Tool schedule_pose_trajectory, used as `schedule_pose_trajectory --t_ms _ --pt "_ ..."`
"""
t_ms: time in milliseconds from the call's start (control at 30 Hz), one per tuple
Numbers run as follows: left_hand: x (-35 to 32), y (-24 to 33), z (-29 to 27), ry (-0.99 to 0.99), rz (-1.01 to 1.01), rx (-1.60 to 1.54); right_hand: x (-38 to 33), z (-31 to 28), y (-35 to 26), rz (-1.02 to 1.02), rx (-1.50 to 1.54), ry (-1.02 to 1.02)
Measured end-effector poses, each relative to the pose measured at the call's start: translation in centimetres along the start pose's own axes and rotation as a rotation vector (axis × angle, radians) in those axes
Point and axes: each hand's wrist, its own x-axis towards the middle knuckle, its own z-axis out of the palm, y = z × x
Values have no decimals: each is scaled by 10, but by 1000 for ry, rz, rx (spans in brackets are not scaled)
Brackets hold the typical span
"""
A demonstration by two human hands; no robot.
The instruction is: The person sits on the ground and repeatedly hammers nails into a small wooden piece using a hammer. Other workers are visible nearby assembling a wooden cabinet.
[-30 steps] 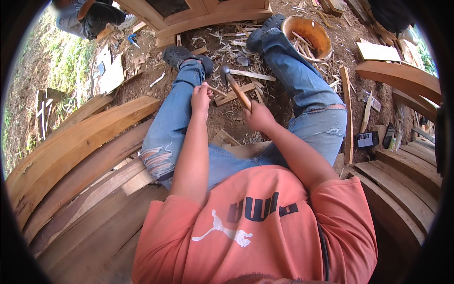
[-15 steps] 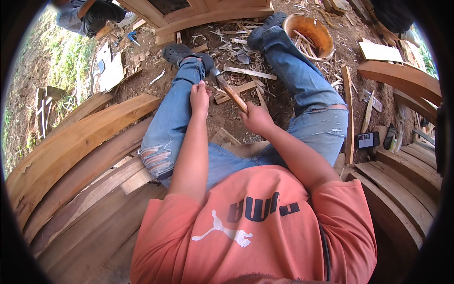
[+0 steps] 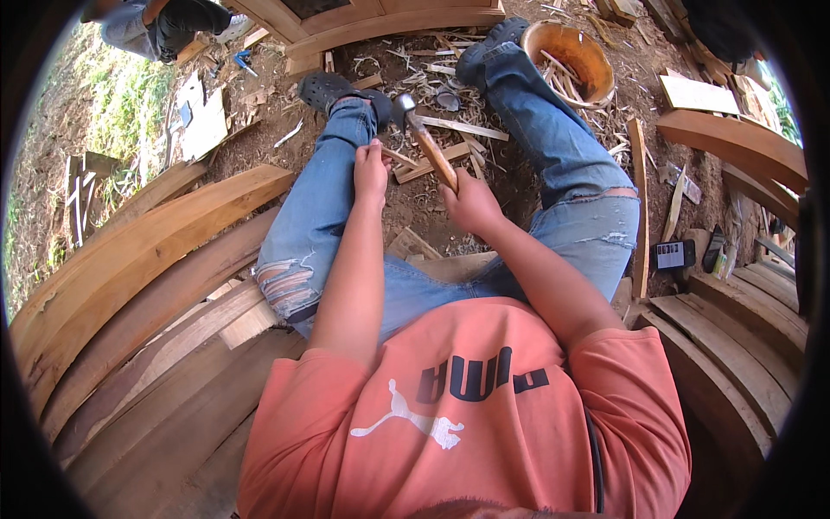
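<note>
My right hand (image 3: 474,204) is wrapped round the wooden handle of a hammer (image 3: 435,153). The hammer's metal head points away from me, near my left shoe and beyond my left hand. My left hand (image 3: 372,176) is closed beside my left shin, fingertips pinched together. What it pinches is mostly hidden; a thin strip of wood (image 3: 399,158) shows just right of the fingers, and I cannot tell whether they hold it. Short wooden pieces (image 3: 432,164) lie on the ground between my legs, below the hammer.
Curved planks (image 3: 164,216) rise on my left, with more stacked boards (image 3: 735,337) on my right. An orange-brown bucket (image 3: 596,65) holding wood scraps stands by my right foot. A wooden frame (image 3: 389,26) is ahead. A phone (image 3: 673,254) lies at right. Another person sits far left.
The hammer's head has lifted and swung slightly right, away from my left hand. My right hand has risen a little with it, while my left hand has shifted only slightly.
</note>
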Motion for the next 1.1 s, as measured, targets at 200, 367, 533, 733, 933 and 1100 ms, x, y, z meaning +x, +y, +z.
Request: schedule_pose_trajectory --t_ms 200,367,533,733,933,1100 --pt "-1 -1 3 6 -15 4 3 27 36 120 -179 -188" --pt "4 -7 -6 -47 -42 16 6 18 25 127 -98 -81" --pt "0 -2 3 -32 -52 25 -2 -7 -9 92 67 -16" --pt "-2 5 9 -35 -76 121 -1 30 39 150 -185 -164" --pt "-13 11 15 -26 -58 34 -6 -14 -14 97 -76 -100" --pt "-9 10 13 -105 -103 -146 -9 -2 -5 55 -38 -119"
